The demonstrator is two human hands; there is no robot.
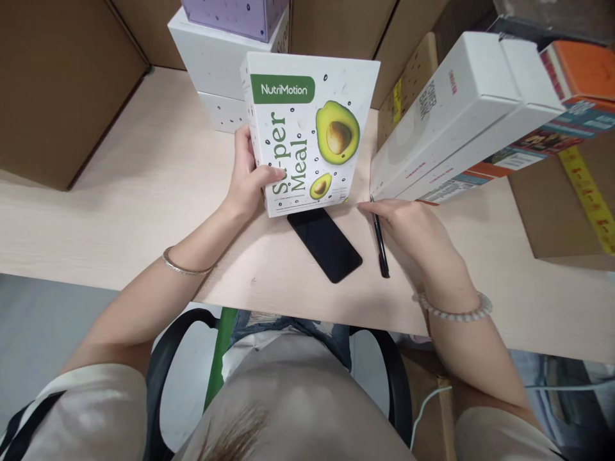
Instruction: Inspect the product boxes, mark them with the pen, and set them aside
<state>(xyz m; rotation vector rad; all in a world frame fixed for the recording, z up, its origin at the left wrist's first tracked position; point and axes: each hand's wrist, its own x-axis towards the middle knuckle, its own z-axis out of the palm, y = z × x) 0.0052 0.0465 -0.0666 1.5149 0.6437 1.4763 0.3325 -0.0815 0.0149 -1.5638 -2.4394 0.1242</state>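
At the far left, a big brown box (62, 89) stands on the pale worktop (120, 186). Next come some white boxes (216, 64) in a stack, with a purple box (225, 15) on top. In front of them, the left hand (245, 182) holds the meal box (298, 150), the white one that says NutriMotion. Its fingers are clamped on the low left side of the box: the thumb presses on the front, and the others curl round the side. The meal box covers the top end of a black phone (329, 250). I cannot tell if its bottom edge touches the phone.

To hold it well, the grip should be firm but kind, as a card box may dent. All the weight seems to hang from one side, so the far side could droop. Fingers spread wide at the back would help. A small gap above the phone would save it from scratches.

Next lies a black pen (381, 250). The right hand (420, 237) is low beside it, with fingertips over the pen's top end. I cannot tell if those fingers pinch it. They are near the meal box's low right corner, a good place to steady it. Past them stand tall power bank boxes (437, 118), an orange box (589, 67) and a taped brown box (542, 211).
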